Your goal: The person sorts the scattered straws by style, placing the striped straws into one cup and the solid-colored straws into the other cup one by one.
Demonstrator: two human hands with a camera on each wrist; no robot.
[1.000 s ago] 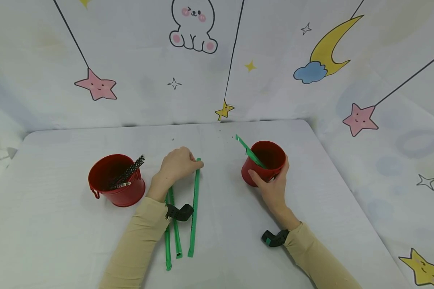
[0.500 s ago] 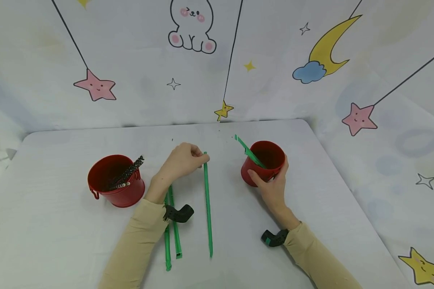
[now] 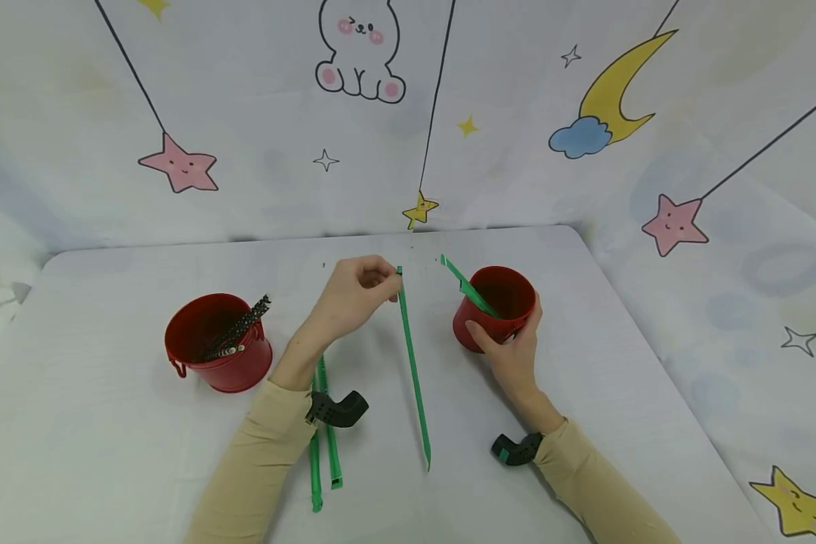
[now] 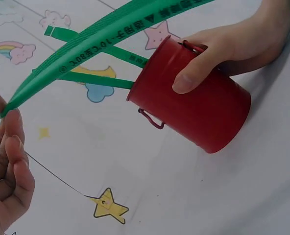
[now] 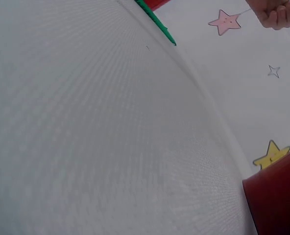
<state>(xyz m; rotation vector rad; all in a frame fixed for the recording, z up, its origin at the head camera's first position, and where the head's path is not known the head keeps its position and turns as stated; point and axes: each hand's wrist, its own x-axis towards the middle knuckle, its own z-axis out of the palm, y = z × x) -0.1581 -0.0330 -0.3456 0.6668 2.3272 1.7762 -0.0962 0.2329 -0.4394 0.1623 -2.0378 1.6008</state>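
Note:
My left hand pinches one end of a long green wrapped straw, with printed black lettering visible in the left wrist view. The straw slants down from the fingertips, between the hands. Around the side of a small red bucket on the right, my right hand keeps its grip, thumb in front. Two green straws stick out of that bucket's mouth in the left wrist view. Beneath my left forearm, two more green straws lie on the table.
A wider red bucket stands at the left, holding black straws with white dots. The white table ends at a back edge against a printed cloth backdrop.
My left hand has moved up and to the right, lifting the pinched green straw away from the two others. The right hand and its bucket have stayed in place.

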